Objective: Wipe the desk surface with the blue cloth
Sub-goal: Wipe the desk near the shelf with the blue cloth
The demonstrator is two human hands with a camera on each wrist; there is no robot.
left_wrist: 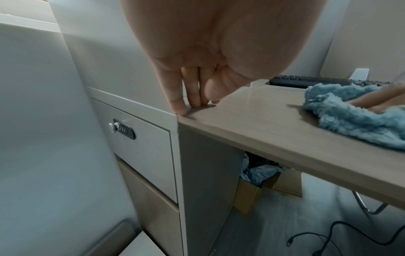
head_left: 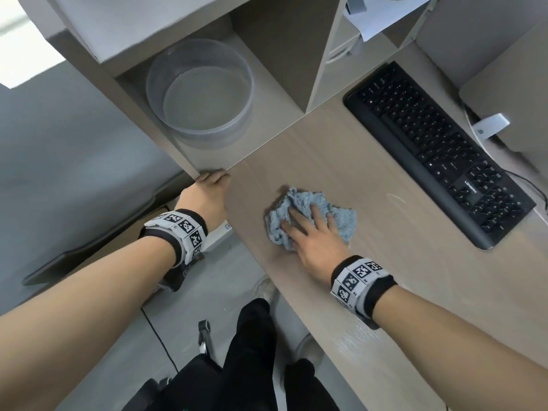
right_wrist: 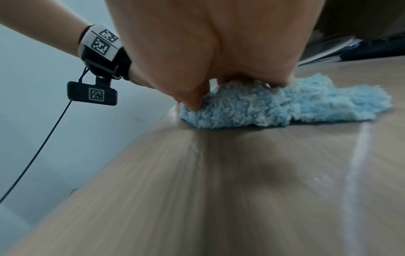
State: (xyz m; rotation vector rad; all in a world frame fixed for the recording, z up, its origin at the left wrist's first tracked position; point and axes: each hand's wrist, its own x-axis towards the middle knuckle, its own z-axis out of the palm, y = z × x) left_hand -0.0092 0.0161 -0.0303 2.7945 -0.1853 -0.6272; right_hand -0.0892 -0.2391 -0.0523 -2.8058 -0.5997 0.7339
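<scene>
My right hand (head_left: pixel 311 232) lies flat w/ fingers spread on the blue cloth (head_left: pixel 341 215), pressing it to the desk (head_left: pixel 400 262) so it rubs, & my left hand (head_left: pixel 207 194) rests straight fingers on the corner (to keep me steady, I think).

A: Bare forearms, and a black strap on each wrist, the left wristband (head_left: pixel 181 232) and right wristband (head_left: pixel 360 281) ringed with white blocks of black square codes.

B: Under the left hangs a black camera (right_wrist: pixel 92 93), coded tag, thin cable trailing. Black trousers (head_left: pixel 252 360) below.

Right hand (head_left: pixel 315 232): palm down, fingers spread and extended. Left hand (head_left: pixel 207 194): arm extended, straight fingertips (left_wrist: pixel 181 109) resting downward. Both wrists banded.
</scene>
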